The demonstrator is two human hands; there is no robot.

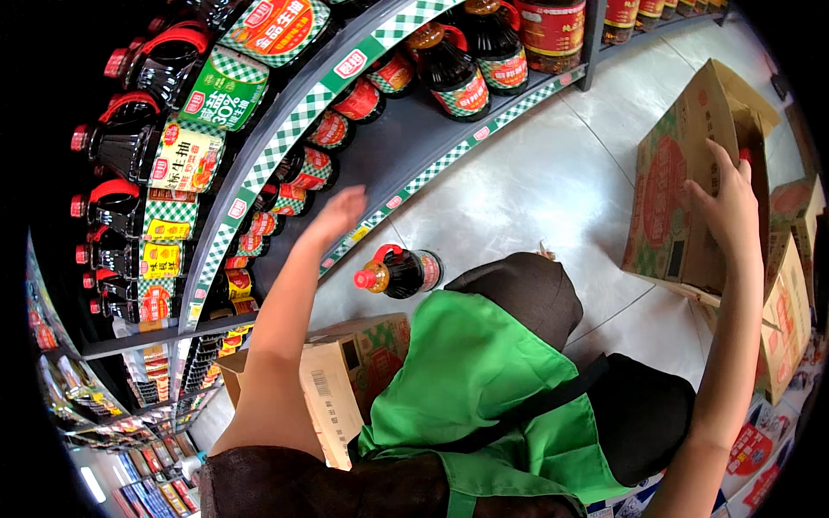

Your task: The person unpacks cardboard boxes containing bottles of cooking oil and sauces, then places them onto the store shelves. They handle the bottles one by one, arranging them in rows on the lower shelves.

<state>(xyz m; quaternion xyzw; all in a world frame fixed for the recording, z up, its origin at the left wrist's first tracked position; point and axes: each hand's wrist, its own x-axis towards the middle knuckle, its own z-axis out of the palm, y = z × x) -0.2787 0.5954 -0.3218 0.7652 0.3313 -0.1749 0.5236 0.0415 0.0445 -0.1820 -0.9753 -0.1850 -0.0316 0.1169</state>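
Observation:
My left hand (341,210), blurred and with nothing visible in it, is over the front of the bottom shelf (382,158). A bottle of dark sauce (405,275) with a red cap and red handle stands on the floor below that hand. To the right, my right hand (728,191) has its fingers spread at the open top of a cardboard carton (667,188). Whether its fingers touch the carton is unclear. Inside the carton a bit of red (745,155) shows; the rest is hidden. Two handled bottles (456,84) stand near the bottom shelf's front edge.
Soy sauce bottles (188,155) line the upper shelf, whose checkered edge (311,107) overhangs the lower one. Another carton (330,388) sits beside my left arm. More cartons (787,311) are behind my right forearm. My knees, under a green apron (473,362), are close to the floor bottle.

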